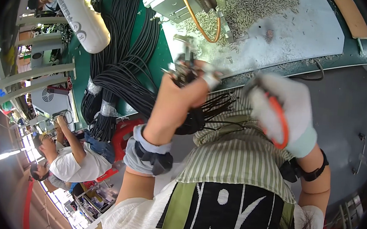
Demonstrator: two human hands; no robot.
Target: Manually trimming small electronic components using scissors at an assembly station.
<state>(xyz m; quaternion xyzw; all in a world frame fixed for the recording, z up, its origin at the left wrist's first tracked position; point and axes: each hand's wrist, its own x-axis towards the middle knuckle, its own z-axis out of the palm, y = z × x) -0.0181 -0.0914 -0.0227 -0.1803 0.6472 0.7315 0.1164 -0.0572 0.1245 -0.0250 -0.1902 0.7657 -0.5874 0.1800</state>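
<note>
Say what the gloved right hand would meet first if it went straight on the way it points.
Pointing up and left, the right hand would likely meet the left hand, which holds metal parts; blur and unclear depth leave this uncertain.

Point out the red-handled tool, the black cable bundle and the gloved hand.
Red-handled tool [284,125]: head view, on the curved red handle.
Black cable bundle [125,82]: head view, where the strands bend toward the left hand [183,90].
Gloved right hand [296,108]: head view, on the back of the white glove.
</note>
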